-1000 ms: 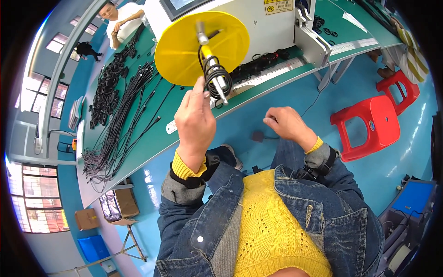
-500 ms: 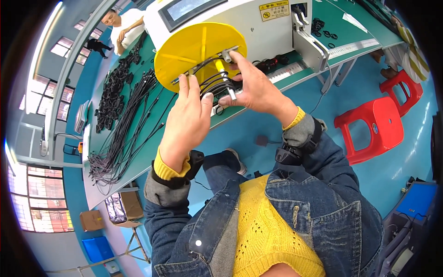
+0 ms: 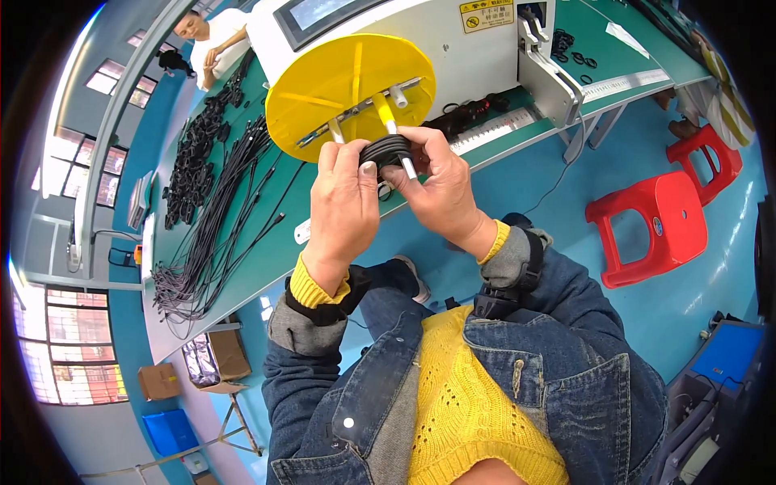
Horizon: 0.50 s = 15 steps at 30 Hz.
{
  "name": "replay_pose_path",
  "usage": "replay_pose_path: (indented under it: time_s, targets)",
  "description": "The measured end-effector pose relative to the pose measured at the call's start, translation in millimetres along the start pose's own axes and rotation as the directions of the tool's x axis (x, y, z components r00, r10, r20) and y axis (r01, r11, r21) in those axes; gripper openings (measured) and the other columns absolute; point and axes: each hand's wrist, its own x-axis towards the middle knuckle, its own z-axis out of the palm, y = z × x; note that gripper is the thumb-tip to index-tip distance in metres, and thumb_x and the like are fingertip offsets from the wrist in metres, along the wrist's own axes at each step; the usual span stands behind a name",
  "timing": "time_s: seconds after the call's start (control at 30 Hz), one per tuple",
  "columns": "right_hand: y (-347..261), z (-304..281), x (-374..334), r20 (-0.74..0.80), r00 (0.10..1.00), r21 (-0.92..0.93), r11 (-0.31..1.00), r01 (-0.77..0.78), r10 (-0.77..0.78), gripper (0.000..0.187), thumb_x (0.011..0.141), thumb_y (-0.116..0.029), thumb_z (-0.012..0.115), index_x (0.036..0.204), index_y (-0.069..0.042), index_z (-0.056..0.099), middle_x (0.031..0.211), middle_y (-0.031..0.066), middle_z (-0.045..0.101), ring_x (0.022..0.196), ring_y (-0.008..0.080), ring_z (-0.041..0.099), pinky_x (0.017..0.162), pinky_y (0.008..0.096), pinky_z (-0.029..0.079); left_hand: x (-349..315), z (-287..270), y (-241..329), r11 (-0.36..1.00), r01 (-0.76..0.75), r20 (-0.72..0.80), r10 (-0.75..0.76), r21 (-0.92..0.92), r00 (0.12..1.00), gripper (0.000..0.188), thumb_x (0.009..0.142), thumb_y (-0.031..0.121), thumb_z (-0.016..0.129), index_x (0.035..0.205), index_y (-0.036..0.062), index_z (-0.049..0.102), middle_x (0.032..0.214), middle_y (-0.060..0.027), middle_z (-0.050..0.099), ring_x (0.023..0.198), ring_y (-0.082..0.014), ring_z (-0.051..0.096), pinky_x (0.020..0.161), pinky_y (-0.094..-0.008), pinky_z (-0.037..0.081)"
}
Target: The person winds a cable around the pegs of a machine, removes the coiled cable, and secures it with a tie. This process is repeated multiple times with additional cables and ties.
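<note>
A black cable [image 3: 386, 151] is gathered into a compact coil between my two hands. My left hand [image 3: 343, 202] pinches the coil's left side with fingers and thumb. On its right side, my right hand [image 3: 443, 186] grips the coil the same way. A rod with a yellow sleeve [image 3: 385, 111] sticks out of the round yellow disc [image 3: 323, 113] of a white winding machine [image 3: 440, 69]. The rod appears to pass through the coil, and its bare metal tip [image 3: 410, 168] shows beyond it. Two shorter grey pegs stand on the disc's slotted bar.
Long black cables [image 3: 222, 226] and a heap of cable pieces [image 3: 194, 174] lie on the green table [image 3: 267, 242] at left. A metal bracket [image 3: 550, 81] stands right of the machine. Red stools [image 3: 647, 218] are on the floor at right; a person sits beyond the table.
The loose loops of cable are now drawn into a tight bundle. Both hands have come away from the disc, with the coil nearer the rod's tip.
</note>
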Motion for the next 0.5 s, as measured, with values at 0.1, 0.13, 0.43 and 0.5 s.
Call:
replay_pose_path:
  time_s: [0.1,0.13,0.43,0.5]
  targets:
    - [-8.1,8.9,-6.4,-0.168,0.983,-0.09,0.994,0.065,-0.08,0.048,0.075,-0.01,0.068,0.113,0.0,0.04,0.082,0.0123,0.06,0.07,0.0272,0.061,0.063,0.035,0.05,0.1,0.5,4.7,0.999,-0.018,-0.029,0.019,0.038,0.999,0.027,0.084,0.007,0.049,0.108,-0.0038,0.044,0.092,-0.0213,0.047,0.076,-0.038,0.052,0.067,-0.0418,0.044]
    - [-9.4,9.6,-5.3,-0.167,0.98,-0.166,0.983,0.078,-0.106,0.044,0.075,-0.009,0.067,0.11,0.0,0.041,0.081,0.0136,0.059,0.069,0.0288,0.061,0.061,0.0352,0.049,0.1,0.7,5.6,0.998,-0.045,-0.048,0.048,0.052,0.998,0.023,0.084,0.007,0.05,0.105,-0.0027,0.045,0.091,-0.0205,0.048,0.073,-0.0381,0.052,0.063,-0.0419,0.044]
    - [-18.7,-3.5,-24.6,-0.066,0.986,-0.372,0.921,0.117,-0.152,0.031,0.074,-0.007,0.063,0.096,0.0,0.043,0.07,0.0178,0.058,0.063,0.0342,0.06,0.054,0.0376,0.048,-26.4,4.6,28.2,0.982,-0.014,0.01,0.012,0.188,1.0,0.021,0.083,0.009,0.053,0.098,-0.0034,0.045,0.083,-0.0191,0.049,0.067,-0.0385,0.052,0.059,-0.0433,0.044]
    - [-16.7,-7.9,-43.5,-0.044,0.988,-0.378,0.918,0.12,-0.148,0.031,0.073,-0.006,0.064,0.096,0.0,0.044,0.072,0.0173,0.058,0.066,0.0342,0.06,0.055,0.0372,0.048,-54.3,10.6,50.7,0.99,0.035,0.043,-0.041,0.134,0.998,0.024,0.083,0.012,0.054,0.098,-0.0037,0.044,0.083,-0.0194,0.048,0.069,-0.0389,0.052,0.059,-0.0424,0.044]
